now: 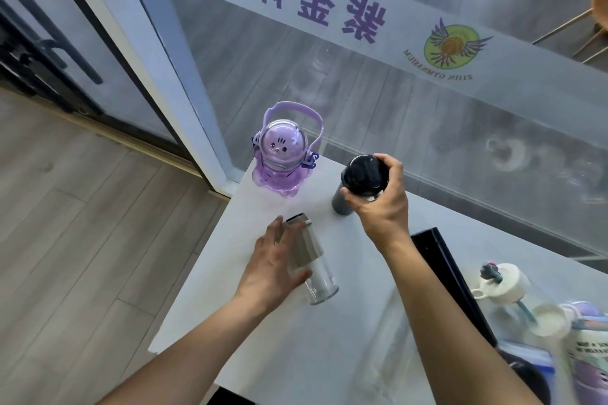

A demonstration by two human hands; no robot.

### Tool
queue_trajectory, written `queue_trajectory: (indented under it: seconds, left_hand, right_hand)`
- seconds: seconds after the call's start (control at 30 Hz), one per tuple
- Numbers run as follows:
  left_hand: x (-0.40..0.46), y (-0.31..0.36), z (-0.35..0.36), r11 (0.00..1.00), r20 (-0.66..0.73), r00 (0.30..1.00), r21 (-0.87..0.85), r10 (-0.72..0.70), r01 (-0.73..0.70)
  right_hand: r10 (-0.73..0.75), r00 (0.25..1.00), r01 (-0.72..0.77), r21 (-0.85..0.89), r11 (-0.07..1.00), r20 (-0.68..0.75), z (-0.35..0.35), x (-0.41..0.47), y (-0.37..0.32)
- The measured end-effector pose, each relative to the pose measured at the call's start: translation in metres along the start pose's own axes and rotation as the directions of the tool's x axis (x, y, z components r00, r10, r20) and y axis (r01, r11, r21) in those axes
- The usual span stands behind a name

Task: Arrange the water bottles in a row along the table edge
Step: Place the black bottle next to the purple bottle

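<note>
A purple astronaut-shaped bottle (281, 159) with a carry strap stands at the far left corner of the white table (345, 339). My right hand (383, 204) grips the black lid of a dark grey bottle (360, 186) standing near the far edge. My left hand (276, 265) is wrapped around a clear glass bottle (312, 261) with a silver upper section, tilted on the table. A cream-lidded bottle (503, 286) and a purple printed bottle (589, 348) sit at the right, blurred.
A glass wall with purple lettering and a round logo (450, 46) runs just behind the table. A black flat object (450, 279) lies on the table to the right of my right arm. Wood floor (82, 223) lies left of the table's edge.
</note>
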State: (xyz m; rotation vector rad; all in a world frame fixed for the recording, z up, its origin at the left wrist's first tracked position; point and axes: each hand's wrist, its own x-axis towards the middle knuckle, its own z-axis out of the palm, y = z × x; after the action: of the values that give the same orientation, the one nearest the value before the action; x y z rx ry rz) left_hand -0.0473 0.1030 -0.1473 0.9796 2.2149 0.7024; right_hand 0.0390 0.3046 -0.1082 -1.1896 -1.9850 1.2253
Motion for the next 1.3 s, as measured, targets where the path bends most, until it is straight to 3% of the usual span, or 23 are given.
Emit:
queue_trajectory:
  seconds: [0.47,0.73,0.9,1.03,1.1,1.2,1.3]
  left_hand:
    - [0.000,-0.003,0.001,1.000,0.007,1.000,-0.008,-0.004,0.004]
    - [0.004,-0.004,-0.001,0.998,0.047,0.999,-0.050,-0.022,0.025]
    - [0.019,-0.006,-0.003,0.956,0.030,0.981,-0.218,-0.193,0.195]
    - [0.039,0.005,-0.003,0.848,0.101,0.881,-0.240,-0.463,0.473]
    - [0.043,0.009,-0.005,0.793,0.157,0.848,-0.301,-0.507,0.530]
    - [0.039,0.009,-0.005,0.786,0.171,0.874,-0.384,-0.455,0.484]
    - [0.020,0.016,-0.006,0.864,0.127,0.946,-0.385,-0.298,0.324]
  right_hand:
    - [-0.083,0.997,0.083,-0.049,0.995,0.001,0.015,0.007,0.001]
    - [-0.038,0.999,0.041,-0.075,0.996,0.037,0.012,0.004,0.000]
    - [0.117,0.993,-0.115,-0.116,0.987,0.009,-0.010,-0.028,-0.005]
    - [0.199,0.977,-0.210,-0.169,0.963,-0.075,-0.027,-0.083,-0.002]
    - [0.229,0.970,-0.240,-0.193,0.952,-0.076,-0.032,-0.109,0.001]
    - [0.283,0.957,-0.289,-0.207,0.935,-0.058,-0.036,-0.140,0.004]
    - [0.331,0.943,-0.318,-0.230,0.920,0.022,-0.038,-0.159,0.006]
